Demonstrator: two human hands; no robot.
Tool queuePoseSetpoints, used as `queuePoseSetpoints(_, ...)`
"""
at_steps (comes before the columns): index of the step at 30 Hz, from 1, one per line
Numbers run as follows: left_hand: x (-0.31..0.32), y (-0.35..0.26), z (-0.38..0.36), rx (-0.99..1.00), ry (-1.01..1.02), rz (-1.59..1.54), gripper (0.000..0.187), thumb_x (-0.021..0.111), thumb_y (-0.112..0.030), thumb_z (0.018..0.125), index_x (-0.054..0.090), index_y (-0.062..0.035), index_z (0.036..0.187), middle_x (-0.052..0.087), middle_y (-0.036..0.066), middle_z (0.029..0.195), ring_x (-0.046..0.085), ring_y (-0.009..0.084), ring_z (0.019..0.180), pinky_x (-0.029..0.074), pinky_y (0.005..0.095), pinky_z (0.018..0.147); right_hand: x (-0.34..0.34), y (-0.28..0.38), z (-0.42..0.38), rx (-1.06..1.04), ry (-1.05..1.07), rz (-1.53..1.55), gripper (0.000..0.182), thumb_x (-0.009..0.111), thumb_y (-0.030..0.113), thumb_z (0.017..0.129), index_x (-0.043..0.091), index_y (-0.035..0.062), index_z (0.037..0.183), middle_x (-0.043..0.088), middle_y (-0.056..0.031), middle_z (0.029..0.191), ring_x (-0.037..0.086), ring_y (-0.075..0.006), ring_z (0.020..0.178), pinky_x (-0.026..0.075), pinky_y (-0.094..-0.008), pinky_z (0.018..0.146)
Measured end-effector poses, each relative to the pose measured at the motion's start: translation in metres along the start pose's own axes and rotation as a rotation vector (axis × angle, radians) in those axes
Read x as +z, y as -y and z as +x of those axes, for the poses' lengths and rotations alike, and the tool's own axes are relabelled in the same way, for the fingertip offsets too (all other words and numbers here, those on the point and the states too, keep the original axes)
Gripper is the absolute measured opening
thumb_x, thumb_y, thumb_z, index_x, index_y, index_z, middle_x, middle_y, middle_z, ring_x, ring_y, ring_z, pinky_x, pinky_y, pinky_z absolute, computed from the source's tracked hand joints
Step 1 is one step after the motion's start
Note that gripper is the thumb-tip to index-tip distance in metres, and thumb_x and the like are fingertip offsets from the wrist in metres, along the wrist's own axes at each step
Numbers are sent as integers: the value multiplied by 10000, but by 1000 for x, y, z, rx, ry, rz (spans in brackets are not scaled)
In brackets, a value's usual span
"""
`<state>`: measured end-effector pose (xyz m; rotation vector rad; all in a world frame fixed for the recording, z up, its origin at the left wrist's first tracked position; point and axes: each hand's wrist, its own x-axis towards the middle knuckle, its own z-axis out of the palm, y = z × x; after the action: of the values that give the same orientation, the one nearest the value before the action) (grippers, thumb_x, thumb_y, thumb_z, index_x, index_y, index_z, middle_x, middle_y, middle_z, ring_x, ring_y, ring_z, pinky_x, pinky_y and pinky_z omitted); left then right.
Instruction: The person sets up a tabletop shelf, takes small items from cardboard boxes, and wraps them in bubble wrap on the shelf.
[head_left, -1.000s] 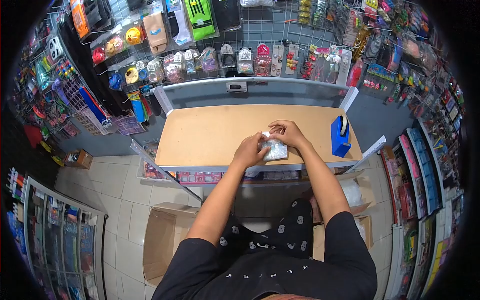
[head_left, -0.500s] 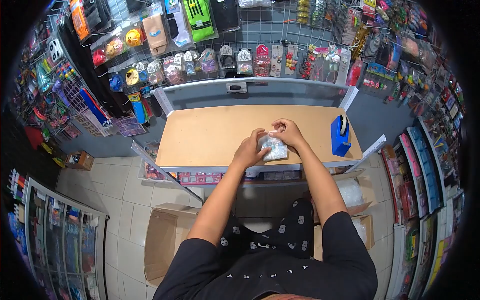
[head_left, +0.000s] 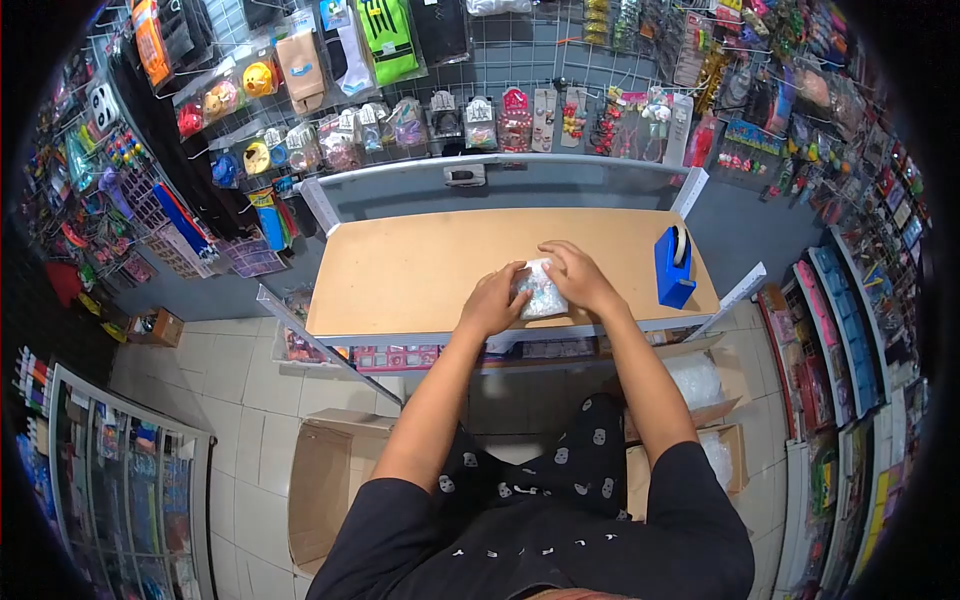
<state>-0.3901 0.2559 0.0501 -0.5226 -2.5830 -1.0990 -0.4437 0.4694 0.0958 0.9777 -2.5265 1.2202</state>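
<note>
A small packet in shiny, whitish see-through plastic (head_left: 543, 292) sits at the front middle of the wooden tabletop (head_left: 420, 270). Pale blue shows through it, but its contents cannot be made out. My left hand (head_left: 492, 300) grips its left side, with the thumb on the near face and the fingers curled at the far left corner. Along the right edge lies my right hand (head_left: 580, 277), its fingers bent over the far right corner and holding that side. Right of both hands stands a blue tape dispenser (head_left: 675, 270) with a roll in it.
Wire racks with hanging packaged goods (head_left: 515, 120) line the wall behind the table. An open cardboard box (head_left: 325, 480) is on the floor at left; boxes holding clear plastic (head_left: 695, 385) are at right. Stocked shelves (head_left: 130, 480) flank both sides.
My right hand has come down from pinching the packet's top edge to lie along its right side. The packet's raised top now looks folded flatter. My left hand keeps its hold.
</note>
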Motion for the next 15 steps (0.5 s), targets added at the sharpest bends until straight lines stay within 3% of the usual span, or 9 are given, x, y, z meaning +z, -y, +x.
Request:
queuePoseSetpoints(1, 1, 2, 0, 23, -2, 10, 515, 670, -286, 970, 518, -71, 1413, 673, 205, 1292, 615, 388, 1230, 441, 484, 1085, -1, 7, -9, -96, -23, -83, 406, 641, 190, 961, 638, -25, 1305, 627, -227, 1361, 598, -361, 1284, 468, -408, 1100)
queuePoseSetpoints(2, 2, 5, 0, 50, -3, 29, 504, 657, -286, 977, 521, -76, 1415, 656, 196, 1324, 594, 382, 1264, 427, 489, 1098, 5, -3, -15, -120, 58, -123, 573, 621, 328, 996, 535, -31, 1433, 544, -243, 1473, 475, -407, 1405, 360, -480, 1185)
queuePoseSetpoints(5, 3, 6, 1, 106, 21, 105, 484, 607, -292, 1000, 525, -99, 1436, 596, 160, 1421, 521, 360, 1363, 385, 500, 1135, 24, -7, -40, 0, 260, -466, 715, 575, 486, 1011, 449, -7, 1515, 439, -230, 1579, 373, -429, 1482, 301, -563, 1203)
queuePoseSetpoints(6, 2, 3, -1, 101, 45, 144, 486, 585, -300, 1009, 522, -110, 1453, 569, 141, 1456, 491, 349, 1394, 371, 502, 1146, 22, 12, -47, 70, 347, -535, 828, 527, 599, 1000, 376, 9, 1562, 332, -194, 1658, 275, -439, 1534, 242, -614, 1215)
queuePoseSetpoints(10, 1, -3, -2, 94, 151, 289, 515, 503, -332, 1037, 493, -156, 1521, 482, 68, 1534, 382, 312, 1482, 320, 500, 1179, 25, 18, -51, 95, 339, -571, 843, 544, 588, 999, 344, 20, 1588, 304, -169, 1677, 269, -414, 1545, 211, -617, 1228)
queuePoseSetpoints(15, 1, -2, -1, 90, 167, 317, 513, 488, -332, 1040, 506, -155, 1521, 484, 68, 1517, 370, 303, 1484, 314, 486, 1181, 22, 41, -57, 179, 234, -576, 806, 547, 584, 996, 390, 36, 1566, 324, -149, 1672, 276, -413, 1541, 238, -643, 1207)
